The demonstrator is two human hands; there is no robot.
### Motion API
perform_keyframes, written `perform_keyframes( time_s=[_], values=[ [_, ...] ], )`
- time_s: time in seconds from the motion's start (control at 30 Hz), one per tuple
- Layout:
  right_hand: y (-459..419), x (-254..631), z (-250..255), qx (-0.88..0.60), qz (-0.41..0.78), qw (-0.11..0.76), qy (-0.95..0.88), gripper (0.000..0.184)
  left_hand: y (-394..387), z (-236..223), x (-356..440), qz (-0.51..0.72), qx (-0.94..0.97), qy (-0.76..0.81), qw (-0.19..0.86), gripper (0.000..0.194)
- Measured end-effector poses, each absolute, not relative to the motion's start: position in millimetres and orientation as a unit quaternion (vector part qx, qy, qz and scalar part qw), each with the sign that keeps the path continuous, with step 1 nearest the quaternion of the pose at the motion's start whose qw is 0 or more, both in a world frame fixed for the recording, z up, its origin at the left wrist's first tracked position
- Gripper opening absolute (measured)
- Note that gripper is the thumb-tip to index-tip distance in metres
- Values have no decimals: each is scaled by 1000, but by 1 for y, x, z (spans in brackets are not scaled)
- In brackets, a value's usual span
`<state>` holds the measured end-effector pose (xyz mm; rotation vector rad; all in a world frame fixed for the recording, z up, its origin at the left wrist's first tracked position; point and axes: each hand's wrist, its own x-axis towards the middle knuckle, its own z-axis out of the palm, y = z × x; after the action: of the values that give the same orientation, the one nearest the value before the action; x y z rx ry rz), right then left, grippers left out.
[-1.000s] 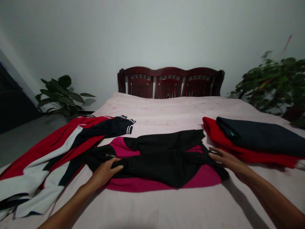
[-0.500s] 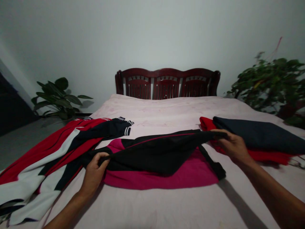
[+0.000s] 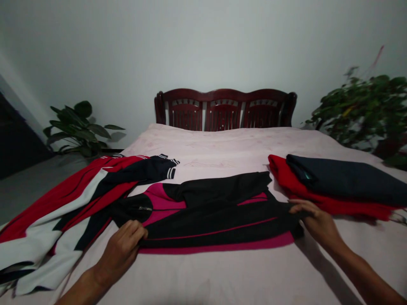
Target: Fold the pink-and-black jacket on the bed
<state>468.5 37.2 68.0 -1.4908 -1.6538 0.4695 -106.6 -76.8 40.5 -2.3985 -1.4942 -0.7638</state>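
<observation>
A black and magenta jacket point(image 3: 219, 220) lies flattened across the middle of the bed. My left hand point(image 3: 122, 250) pinches its left end against the sheet, fingers curled closed on the cloth. My right hand point(image 3: 316, 222) grips the jacket's right end, fingers closed over the black edge. A thin magenta strip shows along the jacket's near edge.
A red, white and black garment point(image 3: 63, 212) sprawls over the bed's left side. At the right lie a folded red garment point(image 3: 318, 197) with a dark folded one point(image 3: 346, 178) on top. A wooden headboard point(image 3: 224, 109) stands behind; potted plants point(image 3: 81, 129) flank the pink bedsheet point(image 3: 222, 279).
Both hands lifted the black half of the jacket, then drew it toward me and laid it flat over the magenta part, which is now mostly covered.
</observation>
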Motion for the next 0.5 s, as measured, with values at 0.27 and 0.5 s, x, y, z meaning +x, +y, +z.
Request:
perform_keyframes(
  time_s=[0.27, 0.5],
  values=[
    [32, 485, 63, -555, 219, 272, -755, 18, -86, 45, -120, -172, -838, -515, -50, 31],
    [81, 480, 81, -656, 202, 341, -642, 22, -39, 94, -104, -152, -769, -593, -186, 16]
  ],
)
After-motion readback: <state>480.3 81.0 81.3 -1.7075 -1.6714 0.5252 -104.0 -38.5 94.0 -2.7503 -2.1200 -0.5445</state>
